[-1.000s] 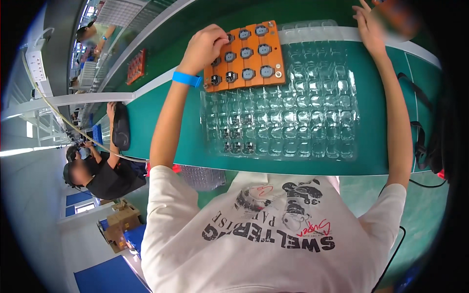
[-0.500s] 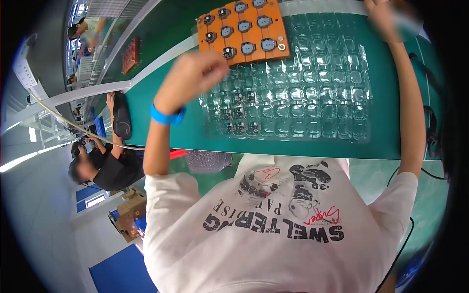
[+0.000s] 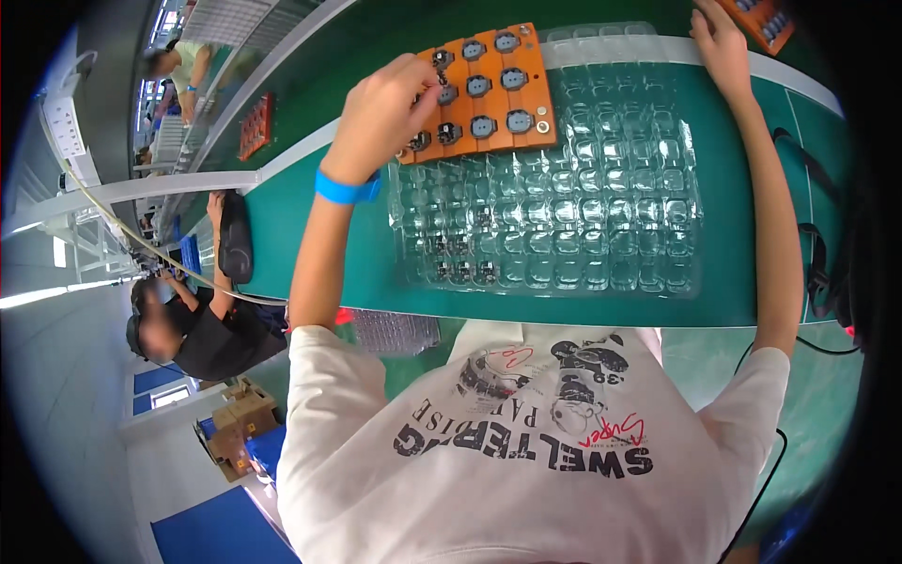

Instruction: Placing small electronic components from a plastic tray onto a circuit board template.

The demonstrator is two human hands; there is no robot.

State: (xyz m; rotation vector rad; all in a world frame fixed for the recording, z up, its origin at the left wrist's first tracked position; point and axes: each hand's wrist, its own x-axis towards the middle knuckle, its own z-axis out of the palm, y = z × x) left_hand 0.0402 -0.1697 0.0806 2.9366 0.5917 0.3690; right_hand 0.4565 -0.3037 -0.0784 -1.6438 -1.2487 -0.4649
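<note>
My left hand (image 3: 383,117), with a blue band (image 3: 347,187) at its wrist, is closed in a pinch over the left side of an orange fixture block (image 3: 513,103). A small black component (image 3: 442,79) shows at its fingertips, at one of the block's grey round seats. Some other seats hold similar dark parts. Below the block lies a clear plastic blister tray (image 3: 601,211), with several small black components (image 3: 462,271) in its lower left pockets. At the far right my right hand (image 3: 723,49) reaches out with fingers apart, near a second orange block (image 3: 766,23).
A black pouch (image 3: 235,246) lies on the green table (image 3: 315,254) at the left, beside a co-worker (image 3: 221,334). A white rail (image 3: 780,68) runs along the table's far side. Black straps (image 3: 816,254) lie at the right edge. Cardboard boxes (image 3: 246,418) stand lower left.
My left hand has moved from the tray's upper left edge onto the orange block. The right hand has shifted slightly left. The second orange block has come into view, and the whole view has shifted.
</note>
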